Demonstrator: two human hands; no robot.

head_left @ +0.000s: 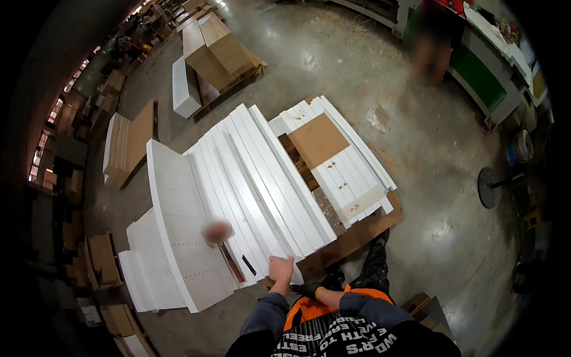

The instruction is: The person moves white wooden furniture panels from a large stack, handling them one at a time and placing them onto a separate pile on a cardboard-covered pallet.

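1. Two hands of mine come up from the lower edge of the frame: my left hand [281, 269] is bare, fingers together, resting on the near end of the long white boards [262, 178] at centre; whether it grips one, I cannot tell.
2. My right hand [309, 290], in a dark glove, sits low just beside the left one, near the boards' end; how far it is open I cannot tell.
3. A red-handled tool [232, 263] lies on the boards just left of my left hand.
4. A brown panel [318, 140] rests on the shorter white boards [348, 175] at upper centre.
5. A drilled white panel [178, 226] lies at left.
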